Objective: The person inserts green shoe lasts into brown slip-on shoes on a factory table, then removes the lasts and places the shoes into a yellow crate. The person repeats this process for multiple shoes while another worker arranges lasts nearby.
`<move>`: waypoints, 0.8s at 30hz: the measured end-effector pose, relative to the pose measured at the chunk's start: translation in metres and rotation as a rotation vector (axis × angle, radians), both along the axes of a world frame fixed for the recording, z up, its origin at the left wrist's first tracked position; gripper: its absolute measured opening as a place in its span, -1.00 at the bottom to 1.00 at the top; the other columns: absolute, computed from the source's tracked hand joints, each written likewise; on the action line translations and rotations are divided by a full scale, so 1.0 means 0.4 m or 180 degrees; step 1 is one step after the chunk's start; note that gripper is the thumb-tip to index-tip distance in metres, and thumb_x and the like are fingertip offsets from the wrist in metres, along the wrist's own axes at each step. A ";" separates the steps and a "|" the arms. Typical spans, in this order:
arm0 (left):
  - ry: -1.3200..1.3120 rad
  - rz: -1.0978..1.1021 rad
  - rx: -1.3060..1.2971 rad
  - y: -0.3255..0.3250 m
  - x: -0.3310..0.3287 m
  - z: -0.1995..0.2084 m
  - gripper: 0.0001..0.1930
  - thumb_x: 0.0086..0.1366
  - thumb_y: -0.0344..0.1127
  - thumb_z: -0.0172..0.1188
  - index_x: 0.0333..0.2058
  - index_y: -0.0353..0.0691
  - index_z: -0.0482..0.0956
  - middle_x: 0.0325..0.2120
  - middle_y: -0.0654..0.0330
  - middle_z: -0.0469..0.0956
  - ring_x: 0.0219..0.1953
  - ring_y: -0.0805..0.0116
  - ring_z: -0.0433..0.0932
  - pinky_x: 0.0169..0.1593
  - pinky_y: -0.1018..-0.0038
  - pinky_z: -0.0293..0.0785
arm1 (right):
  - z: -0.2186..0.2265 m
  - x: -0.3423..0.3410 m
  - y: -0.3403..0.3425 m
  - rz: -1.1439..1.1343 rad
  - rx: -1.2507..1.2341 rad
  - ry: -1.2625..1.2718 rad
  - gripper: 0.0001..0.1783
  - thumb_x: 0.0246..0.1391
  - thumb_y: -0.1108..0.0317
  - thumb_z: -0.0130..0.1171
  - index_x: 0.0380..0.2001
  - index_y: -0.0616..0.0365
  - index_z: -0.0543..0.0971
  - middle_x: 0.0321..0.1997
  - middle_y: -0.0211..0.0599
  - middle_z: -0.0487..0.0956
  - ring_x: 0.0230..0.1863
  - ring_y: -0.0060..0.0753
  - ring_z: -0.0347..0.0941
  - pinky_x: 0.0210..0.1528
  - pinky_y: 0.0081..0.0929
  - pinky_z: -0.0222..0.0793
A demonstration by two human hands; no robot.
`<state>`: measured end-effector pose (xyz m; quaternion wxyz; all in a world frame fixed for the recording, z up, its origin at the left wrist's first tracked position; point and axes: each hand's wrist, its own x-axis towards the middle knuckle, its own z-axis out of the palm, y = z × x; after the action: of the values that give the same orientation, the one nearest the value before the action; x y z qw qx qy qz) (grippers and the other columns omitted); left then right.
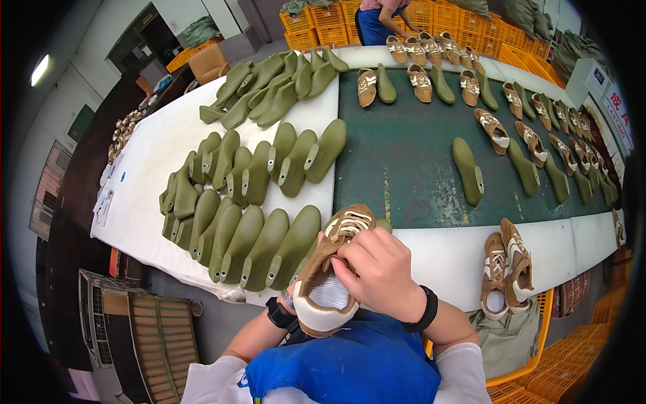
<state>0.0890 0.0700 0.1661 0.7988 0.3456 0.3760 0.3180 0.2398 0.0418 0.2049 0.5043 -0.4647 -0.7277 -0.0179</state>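
Note:
Close in front of me is a brown sneaker with white laces, a white heel and a pale striped insole, its opening facing me. My left hand supports it from the left and below; the shoe hides most of that hand. With bent fingers, my right hand pinches the shoe's collar near the tongue. Just left of the sneaker, green shoe lasts stand in a row on the white table. Part of another green last shows behind the shoe.
More green lasts lie farther back. Across the green belt, sneakers and lasts are set out in rows. A pair of sneakers rests at right by an orange crate. A person works at the far end.

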 end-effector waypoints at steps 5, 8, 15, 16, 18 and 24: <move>0.0130 -0.0416 0.0414 0.018 -0.007 -0.004 -0.35 0.37 0.22 -0.34 0.12 -0.24 0.26 -0.05 0.15 0.43 -0.07 0.39 0.45 0.05 0.45 0.41 | -0.020 0.005 -0.001 0.0079 0.0219 0.0817 -0.79 -0.34 0.50 0.35 -0.56 0.12 0.51 -0.54 -0.35 0.42 -0.51 -0.31 0.33 -0.52 -0.45 0.25; -0.0250 -0.0415 0.0599 0.043 -0.005 -0.028 -0.29 0.33 0.28 -0.33 0.20 -0.20 0.16 0.03 0.12 0.38 0.05 0.33 0.40 0.11 0.37 0.38 | -0.024 0.021 0.003 0.0354 -0.0074 0.0820 -0.71 -0.35 0.51 0.38 -0.44 0.17 0.53 -0.45 -0.28 0.47 -0.41 -0.25 0.40 -0.40 -0.43 0.33; -0.1554 -0.0072 -0.0082 0.068 -0.039 -0.051 -0.18 0.23 0.40 -0.28 0.26 -0.12 0.08 0.17 0.07 0.26 0.18 0.21 0.31 0.20 0.25 0.30 | -0.050 0.073 -0.041 0.1213 -0.2558 0.1712 0.01 -0.22 0.41 0.40 0.29 0.15 0.06 0.24 -0.10 0.23 0.20 -0.22 0.28 0.17 -0.30 0.27; -0.1435 -0.0075 -0.0023 0.070 -0.038 -0.053 -0.20 0.25 0.36 -0.26 0.25 -0.13 0.09 0.16 0.07 0.27 0.17 0.22 0.31 0.20 0.24 0.30 | -0.066 0.069 -0.042 0.1496 -0.2793 0.1874 0.05 -0.14 0.46 0.34 0.34 0.15 -0.08 0.29 -0.06 0.18 0.25 -0.25 0.22 0.19 -0.33 0.23; -0.1450 -0.0173 0.0154 0.074 -0.029 -0.058 -0.26 0.29 0.29 -0.22 0.24 -0.16 0.10 0.15 0.09 0.29 0.16 0.23 0.33 0.20 0.24 0.31 | -0.110 0.026 -0.014 0.1147 -0.2480 0.2087 0.01 -0.14 0.46 0.32 0.33 0.12 -0.04 0.23 -0.03 0.27 0.21 -0.23 0.28 0.16 -0.38 0.26; -0.0881 -0.0246 0.0875 0.123 -0.058 -0.053 -0.46 0.36 0.02 -0.06 0.14 -0.25 0.25 0.04 0.15 0.42 0.10 0.30 0.39 0.19 0.29 0.28 | -0.153 -0.047 0.019 -0.0084 -0.2056 0.2109 -0.39 -0.11 0.59 0.14 0.10 0.13 0.34 -0.05 -0.11 0.55 0.01 -0.11 0.48 0.01 -0.36 0.37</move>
<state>0.0656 0.1194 0.1450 0.7998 0.4185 0.2021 0.3800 0.2209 0.0495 0.1438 0.5388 -0.5878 -0.4897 0.3528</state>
